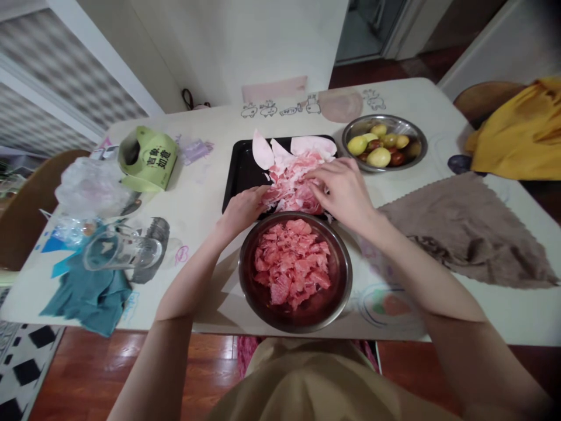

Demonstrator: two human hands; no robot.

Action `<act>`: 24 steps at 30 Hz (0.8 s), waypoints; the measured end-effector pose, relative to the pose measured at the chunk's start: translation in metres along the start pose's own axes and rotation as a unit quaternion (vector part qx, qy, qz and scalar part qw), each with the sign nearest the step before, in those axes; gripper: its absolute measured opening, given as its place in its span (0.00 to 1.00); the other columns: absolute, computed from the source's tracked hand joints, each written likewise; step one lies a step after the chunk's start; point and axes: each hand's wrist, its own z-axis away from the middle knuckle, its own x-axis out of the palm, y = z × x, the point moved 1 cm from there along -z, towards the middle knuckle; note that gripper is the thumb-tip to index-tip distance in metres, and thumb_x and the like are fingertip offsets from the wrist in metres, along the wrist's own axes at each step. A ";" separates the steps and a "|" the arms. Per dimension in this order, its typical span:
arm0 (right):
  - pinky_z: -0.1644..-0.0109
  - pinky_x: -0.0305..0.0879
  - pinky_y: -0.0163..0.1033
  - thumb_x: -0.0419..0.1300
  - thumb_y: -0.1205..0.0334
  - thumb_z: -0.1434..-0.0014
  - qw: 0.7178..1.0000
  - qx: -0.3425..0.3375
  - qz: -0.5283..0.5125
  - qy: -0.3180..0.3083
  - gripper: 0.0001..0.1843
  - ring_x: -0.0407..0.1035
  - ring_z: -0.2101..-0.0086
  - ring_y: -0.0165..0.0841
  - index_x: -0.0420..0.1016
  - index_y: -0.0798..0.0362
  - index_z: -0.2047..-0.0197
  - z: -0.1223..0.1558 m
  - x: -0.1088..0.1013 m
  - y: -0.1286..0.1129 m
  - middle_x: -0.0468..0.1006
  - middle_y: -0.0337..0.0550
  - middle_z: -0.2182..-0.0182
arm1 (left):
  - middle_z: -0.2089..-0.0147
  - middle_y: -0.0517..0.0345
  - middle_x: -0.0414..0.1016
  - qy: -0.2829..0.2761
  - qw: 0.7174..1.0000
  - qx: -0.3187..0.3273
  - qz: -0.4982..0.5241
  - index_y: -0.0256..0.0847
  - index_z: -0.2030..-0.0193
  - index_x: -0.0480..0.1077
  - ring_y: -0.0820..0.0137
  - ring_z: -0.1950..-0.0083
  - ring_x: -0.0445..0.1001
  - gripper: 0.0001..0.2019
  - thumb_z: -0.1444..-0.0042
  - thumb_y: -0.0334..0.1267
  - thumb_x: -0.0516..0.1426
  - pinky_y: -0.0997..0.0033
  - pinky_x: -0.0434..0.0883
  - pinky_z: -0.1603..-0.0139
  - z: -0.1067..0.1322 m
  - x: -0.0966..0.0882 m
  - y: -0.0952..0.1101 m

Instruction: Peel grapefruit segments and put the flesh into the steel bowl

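Observation:
A black tray [239,169] at the table's middle holds a heap of pink pomelo peel and membrane scraps [291,169]. My left hand [243,207] rests at the heap's left edge, fingers curled into the scraps. My right hand [344,187] lies on top of the heap's right side, fingers bent down onto the scraps. In front of the tray, near the table edge, a steel bowl [344,275] holds several peeled pink pomelo pieces [291,266].
A second steel bowl of yellow-green and red fruit [384,143] stands behind right. A brown cloth [460,234] lies right, yellow fabric [521,131] on a chair. Left are a glass pitcher [123,248], teal cloth [90,295], plastic bag [90,187], green tissue box [149,158].

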 end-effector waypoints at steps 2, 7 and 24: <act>0.41 0.59 0.55 0.54 0.64 0.35 1.000 -0.003 0.003 0.002 0.12 0.74 0.57 0.44 0.80 0.49 0.58 0.000 0.000 -0.001 0.84 0.45 0.59 | 0.41 0.44 0.78 0.018 1.000 0.007 0.018 0.39 0.38 0.69 0.57 0.43 0.79 0.18 0.34 0.35 0.57 0.60 0.74 0.44 -0.002 0.002 -0.003; 0.42 0.59 0.52 0.56 0.65 0.35 1.000 -0.009 0.008 0.009 0.10 0.75 0.57 0.43 0.80 0.50 0.60 -0.001 0.000 -0.002 0.84 0.45 0.60 | 0.51 0.48 0.83 0.082 0.994 0.012 0.068 0.38 0.51 0.77 0.61 0.51 0.81 0.13 0.38 0.26 0.54 0.63 0.74 0.48 -0.006 0.000 -0.009; 0.41 0.72 0.51 0.62 0.57 0.34 0.984 -0.010 -0.176 0.026 0.18 0.77 0.47 0.43 0.76 0.49 0.42 0.002 0.013 -0.006 0.81 0.49 0.45 | 0.54 0.52 0.81 0.283 0.934 0.129 0.175 0.41 0.54 0.76 0.67 0.48 0.77 0.14 0.30 0.30 0.48 0.61 0.73 0.44 0.007 -0.029 0.024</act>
